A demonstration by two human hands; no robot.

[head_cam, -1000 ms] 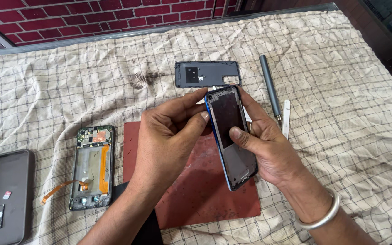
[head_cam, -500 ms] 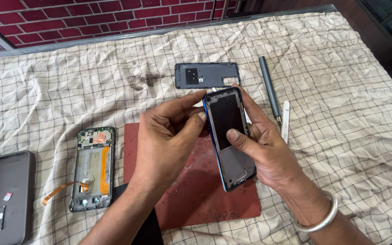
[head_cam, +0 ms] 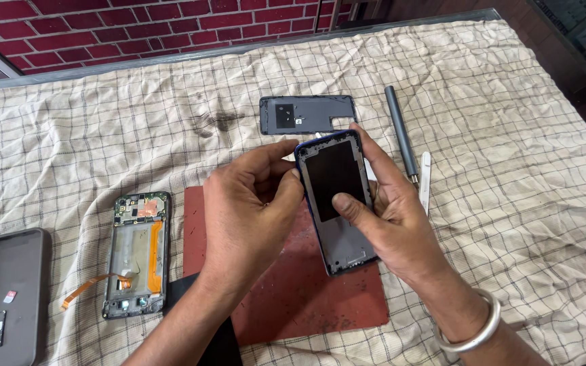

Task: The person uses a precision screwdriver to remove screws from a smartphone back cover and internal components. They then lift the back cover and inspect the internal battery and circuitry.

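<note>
Covering the table under my fingers, a checked cloth (head_cam: pixel 510 203) carries a red mat (head_cam: pixel 293 298) just below my left hand (head_cam: pixel 249 210). Both hands grasp a blue-edged phone back cover (head_cam: pixel 337 196), inner side up: right hand (head_cam: pixel 391 224) cradling it with the thumb pressed on its dark panel, left fingertips pinching its upper left edge. I judge this as the inspection or peeling stage; next calls for a steady grip. Left of my fingers lies an opened phone frame (head_cam: pixel 135 254); beyond them a grey plate (head_cam: pixel 306 114); right, a screwdriver (head_cam: pixel 400 135).
</note>
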